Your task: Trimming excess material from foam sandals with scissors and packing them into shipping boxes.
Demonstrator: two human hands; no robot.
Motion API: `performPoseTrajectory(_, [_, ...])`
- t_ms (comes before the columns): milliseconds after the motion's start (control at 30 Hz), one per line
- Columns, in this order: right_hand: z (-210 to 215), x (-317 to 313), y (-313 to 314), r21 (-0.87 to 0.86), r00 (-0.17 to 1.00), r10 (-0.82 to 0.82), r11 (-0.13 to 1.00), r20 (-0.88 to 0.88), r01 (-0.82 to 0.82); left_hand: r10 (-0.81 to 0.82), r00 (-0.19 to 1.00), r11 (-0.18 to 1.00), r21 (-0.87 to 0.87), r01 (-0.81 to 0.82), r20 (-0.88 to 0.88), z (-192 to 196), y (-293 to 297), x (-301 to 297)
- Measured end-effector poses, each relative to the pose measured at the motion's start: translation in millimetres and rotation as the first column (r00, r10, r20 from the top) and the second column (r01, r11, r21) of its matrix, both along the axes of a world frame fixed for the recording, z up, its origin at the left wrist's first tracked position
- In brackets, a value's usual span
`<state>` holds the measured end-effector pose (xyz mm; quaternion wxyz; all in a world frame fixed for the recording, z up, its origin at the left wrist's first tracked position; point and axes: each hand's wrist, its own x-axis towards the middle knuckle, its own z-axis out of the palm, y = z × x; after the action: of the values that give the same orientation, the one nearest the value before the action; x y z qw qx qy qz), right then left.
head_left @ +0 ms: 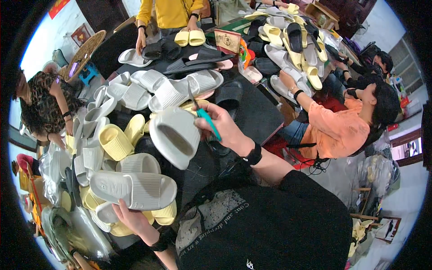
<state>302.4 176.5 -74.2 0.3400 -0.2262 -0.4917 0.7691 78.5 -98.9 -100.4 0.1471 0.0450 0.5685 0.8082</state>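
Observation:
My left hand is closed on the side of a grey slide slipper, held sole down over the pile. In my right hand is a slim teal-handled tool with a thin metal tip; its exact kind is unclear. The same hand's fingers grip the edge of a second grey slipper, tilted up with its foot opening facing me. Directly left of that slipper lies a yellow slipper with a ribbed strap. More grey slippers are heaped beyond both hands.
The black table carries piles of grey, yellow and black slippers. Co-workers sit or stand around it: one in an orange shirt at right, one in yellow across, one in patterned clothing at left. A small box stands farther back.

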Motion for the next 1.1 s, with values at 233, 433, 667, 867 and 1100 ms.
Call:
performPoseTrajectory(233, [18,-16,-1,-0.605,0.854,-0.051,0.728,-0.518,-0.323,-0.097,0.962,0.988,-0.139,0.063,-0.254,12,37,13])
performPoseTrajectory(433, [82,-16,-18,-0.577,0.799,-0.004,0.694,-0.601,-0.431,-0.124,0.952,0.988,-0.121,0.093,-0.28,18,67,29])
performPoseTrajectory(667, [81,-34,-23,-0.481,0.75,0.018,0.756,-0.662,-0.443,-0.272,0.911,0.96,-0.019,0.28,-0.311,-5,98,48])
performPoseTrajectory(867, [78,-26,-31,-0.634,0.858,-0.091,0.714,-0.505,-0.297,-0.308,0.906,0.95,-0.043,0.309,-0.29,-5,104,54])
performPoseTrajectory(1100, [39,-28,-33,-0.758,0.834,-0.232,0.584,-0.5,-0.292,-0.431,0.841,0.902,-0.123,0.415,-0.327,-8,117,72])
